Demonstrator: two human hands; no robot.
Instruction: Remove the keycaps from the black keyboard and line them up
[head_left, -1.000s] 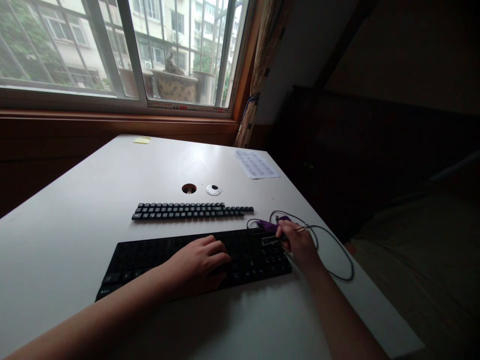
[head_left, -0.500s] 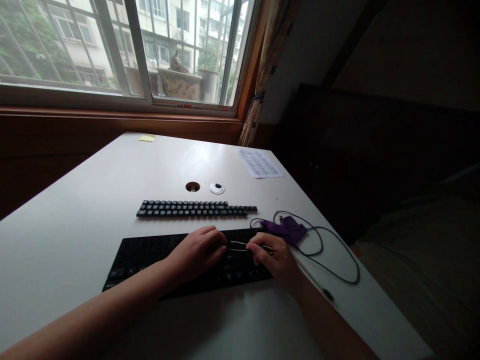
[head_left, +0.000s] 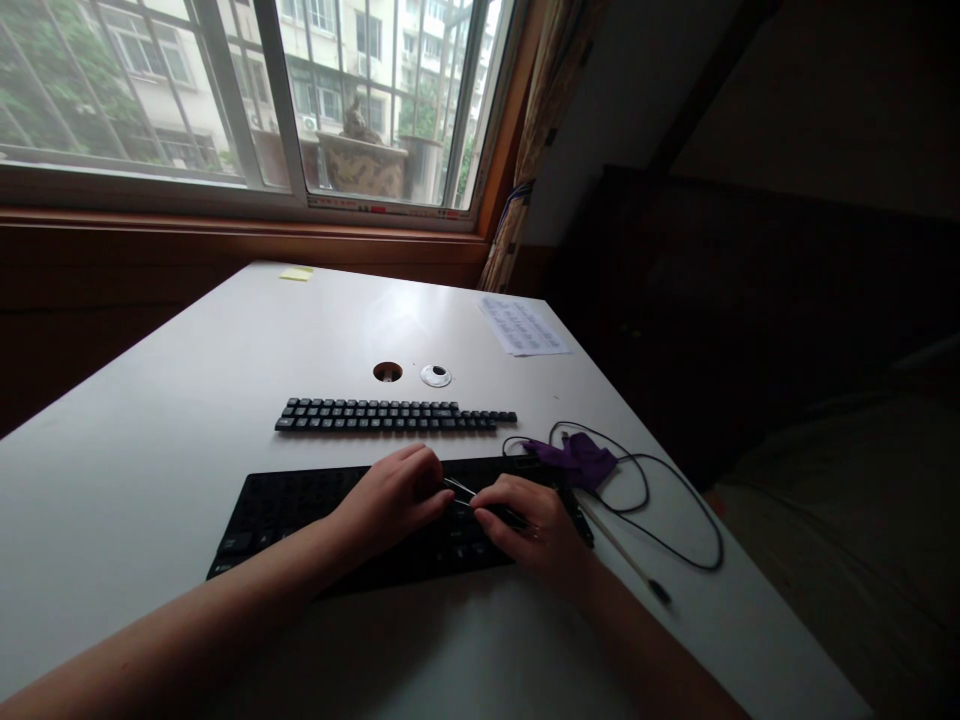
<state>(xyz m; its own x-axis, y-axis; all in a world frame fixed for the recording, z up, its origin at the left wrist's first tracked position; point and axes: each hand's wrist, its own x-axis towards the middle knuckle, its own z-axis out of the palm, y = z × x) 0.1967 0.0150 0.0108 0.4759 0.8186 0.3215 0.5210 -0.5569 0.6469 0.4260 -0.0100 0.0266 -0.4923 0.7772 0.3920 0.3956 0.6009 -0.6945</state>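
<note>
The right hand grips a wire keycap puller over the black keyboard; left hand curls beside it, grasp hidden, can't tell!

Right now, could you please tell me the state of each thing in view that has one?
Keyboard, flat, partly hidden
Left hand, fingers curled, grip hidden
Right hand, closed on wire tool
Loose keycaps, lined up in rows
Purple cloth, crumpled
Cable, loosely looped
Thin stick, unheld
Desk hole, uncovered
Printed paper, flat
Yellow slip, flat
Curtain, gathered and tied
Window, open or shut unclear
</note>
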